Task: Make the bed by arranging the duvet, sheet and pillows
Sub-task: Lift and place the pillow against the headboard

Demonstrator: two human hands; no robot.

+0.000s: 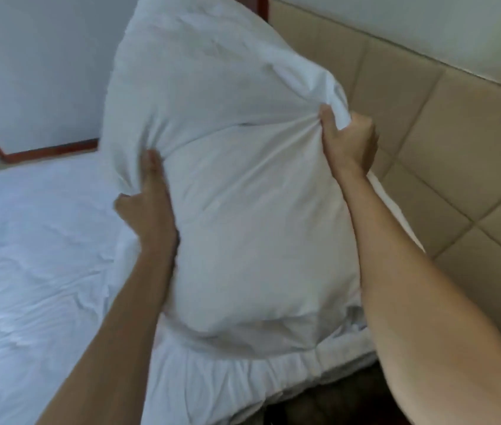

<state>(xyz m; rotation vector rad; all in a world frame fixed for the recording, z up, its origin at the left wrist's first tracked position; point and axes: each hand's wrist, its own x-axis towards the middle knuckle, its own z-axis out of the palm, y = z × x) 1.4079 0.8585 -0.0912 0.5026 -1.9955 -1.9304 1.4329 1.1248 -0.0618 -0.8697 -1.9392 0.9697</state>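
The pillow step looks to be the one in hand: a person is holding a plump white pillow in a soft cotton case (237,167) upright over the near right corner of the bed, close to the padded beige headboard of stitched square panels (445,154) on the right. The left hand (148,207) has its fingers curled into the pillow's left side, bunching the cloth, and the right hand (347,139) is clenched round a gathered fold of the case on the right edge, so both are closed tight on it. The pillow stands tall, its lower end just above or resting on the mattress corner; I cannot tell which. It is well filled, the case creased in rays from each grip and slack near the bottom. To the left the white fitted sheet (34,256) lies spread over the mattress, wrinkled, with its elastic edge gathered at the near corner. Next, I would judge, the pillow needs lowering flat against the headboard, square to the bed's edge, and the case smoothed out once let go.
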